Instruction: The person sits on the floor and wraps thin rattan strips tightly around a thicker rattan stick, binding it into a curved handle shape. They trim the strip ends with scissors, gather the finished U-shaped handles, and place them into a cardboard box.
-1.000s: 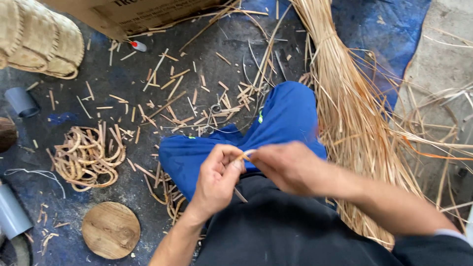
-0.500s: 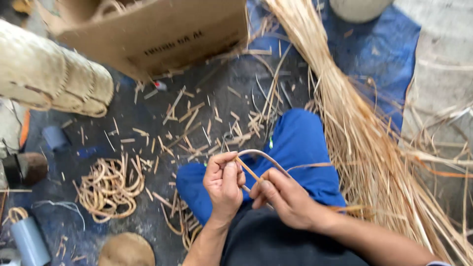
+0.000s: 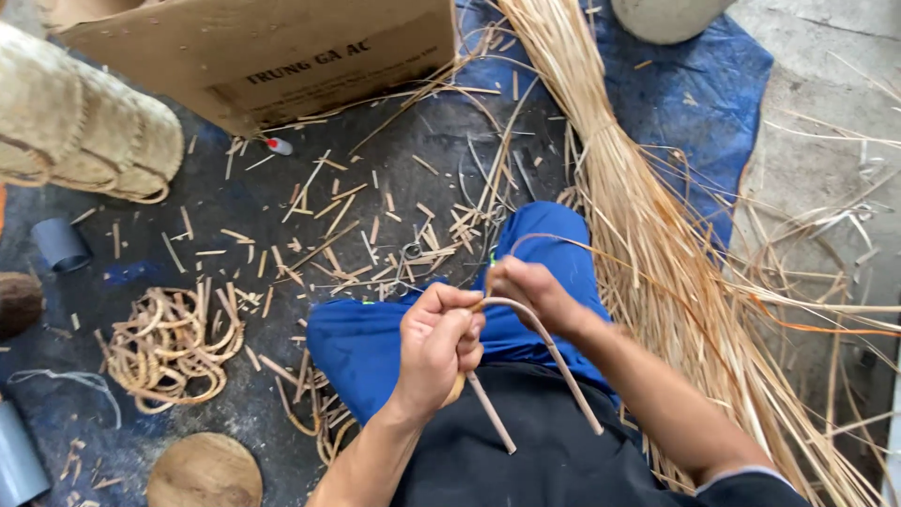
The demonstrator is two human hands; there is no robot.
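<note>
Rattan is what I have in both hands: a thick, pale tan cane (image 3: 540,352) bent into a tight arch over my lap, above my blue trousers (image 3: 554,235). My left hand (image 3: 436,347) is closed in a fist round one leg of the arch, and my right hand (image 3: 530,291) pinches the top of the bend, fingers tight on it. Both cut ends hang toward my dark shirt (image 3: 526,460).

I judge the bend to be the weak point: so sharp a curve could kink or split the cane if either hand squeezes further. If the left fist loosens, the leg could spring back toward my body. A thin orange-brown strand (image 3: 582,244) loops just beyond the right hand and could snag.

On the floor (image 3: 282,235), short cut splints lie scattered, a heap of small woven rattan rings (image 3: 164,343) sits to the left, and a long sheaf of straw-coloured strips (image 3: 638,216) runs down the right.
</note>
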